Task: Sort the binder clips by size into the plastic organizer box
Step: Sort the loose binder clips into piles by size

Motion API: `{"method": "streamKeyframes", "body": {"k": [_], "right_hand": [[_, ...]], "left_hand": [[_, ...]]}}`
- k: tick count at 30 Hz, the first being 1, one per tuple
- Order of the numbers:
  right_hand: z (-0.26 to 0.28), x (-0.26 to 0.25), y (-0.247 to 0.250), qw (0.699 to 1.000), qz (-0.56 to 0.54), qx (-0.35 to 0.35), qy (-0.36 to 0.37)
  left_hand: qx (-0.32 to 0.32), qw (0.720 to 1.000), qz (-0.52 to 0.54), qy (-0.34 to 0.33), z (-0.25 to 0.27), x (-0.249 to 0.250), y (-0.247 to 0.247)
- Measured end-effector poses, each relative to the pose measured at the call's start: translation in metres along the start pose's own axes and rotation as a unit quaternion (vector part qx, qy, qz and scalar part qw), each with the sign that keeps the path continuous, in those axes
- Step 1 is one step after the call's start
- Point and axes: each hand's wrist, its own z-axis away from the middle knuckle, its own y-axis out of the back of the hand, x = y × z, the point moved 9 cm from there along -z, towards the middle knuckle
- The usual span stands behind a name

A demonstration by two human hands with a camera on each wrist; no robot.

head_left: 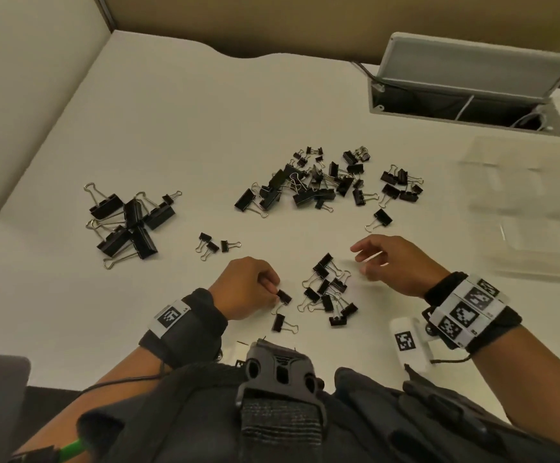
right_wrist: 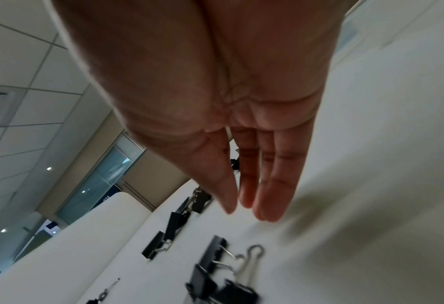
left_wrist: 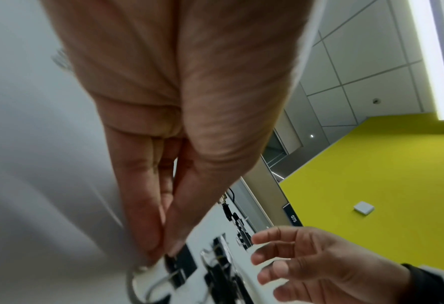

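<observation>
On the white desk (head_left: 171, 128), near its front edge, the left hand (head_left: 245, 287) pinches a small black binder clip (head_left: 284, 296) between thumb and curled fingers (left_wrist: 143, 216); the clip's wire handle touches the desk surface. One loose clip (head_left: 280, 323) lies just below it.

Right hand (head_left: 395, 265) hovers beside the near cluster of medium clips (head_left: 330, 290), fingers relaxed and slightly spread, holding nothing. Right wrist view shows its fingers (right_wrist: 270, 185) straight, thumb close alongside, tips above the desk.

Clip groups:
- large clips pile (head_left: 126, 223), far left
- three small clips (head_left: 215, 246), between the large pile and the left hand
- mixed unsorted heap (head_left: 308, 182), centre
- small group (head_left: 400, 187) to the heap's right, one single clip (head_left: 381, 218) below it

Clear plastic organizer box (head_left: 532, 208) sits at the right edge, blurred; its compartments cannot be made out. Open cable hatch (head_left: 465, 91) at back right.
</observation>
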Motion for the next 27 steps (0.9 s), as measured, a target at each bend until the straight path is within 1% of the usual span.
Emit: {"method": "streamKeyframes", "body": {"k": [3,6,9,10,12,13,14,16,18,22,24,27], "right_hand": [[0.004,0.011,-0.007,0.999,0.033,0.0,-0.012],[0.007,0.005,-0.021,0.996,0.085,-0.016,0.009],[0.008,-0.005,-0.035,0.994,0.106,-0.036,0.021],[0.008,-0.008,-0.038,0.992,0.114,-0.04,0.025],[0.009,-0.013,-0.042,0.989,0.135,-0.049,0.037],[0.01,-0.014,-0.044,0.986,0.151,-0.056,0.041],[0.01,-0.014,-0.047,0.983,0.168,-0.066,0.043],[0.01,-0.012,-0.052,0.975,0.202,-0.082,0.045],[0.009,-0.011,-0.057,0.968,0.231,-0.088,0.054],[0.006,-0.013,-0.059,0.962,0.25,-0.082,0.074],[0.003,-0.015,-0.057,0.963,0.245,-0.069,0.084],[0.001,-0.015,-0.051,0.966,0.234,-0.04,0.098]], "left_hand": [[-0.003,1.0,-0.004,-0.009,-0.008,0.012,-0.011],[-0.018,1.0,-0.023,-0.012,-0.017,0.027,-0.022],[-0.026,0.997,-0.076,-0.006,-0.022,0.038,-0.019],[-0.038,0.993,-0.11,0.007,-0.021,0.038,-0.016],[-0.084,0.979,-0.182,0.046,-0.012,0.03,-0.01],[-0.107,0.973,-0.196,0.066,-0.006,0.025,-0.009],[-0.125,0.97,-0.191,0.081,0.0,0.02,-0.009],[-0.147,0.971,-0.167,0.087,0.007,0.015,-0.014],[-0.145,0.975,-0.154,0.072,0.005,0.016,-0.02],[-0.107,0.984,-0.136,0.043,-0.013,0.026,-0.033],[-0.08,0.989,-0.12,0.027,-0.025,0.035,-0.038],[-0.06,0.991,-0.12,-0.008,-0.04,0.051,-0.044]]}}
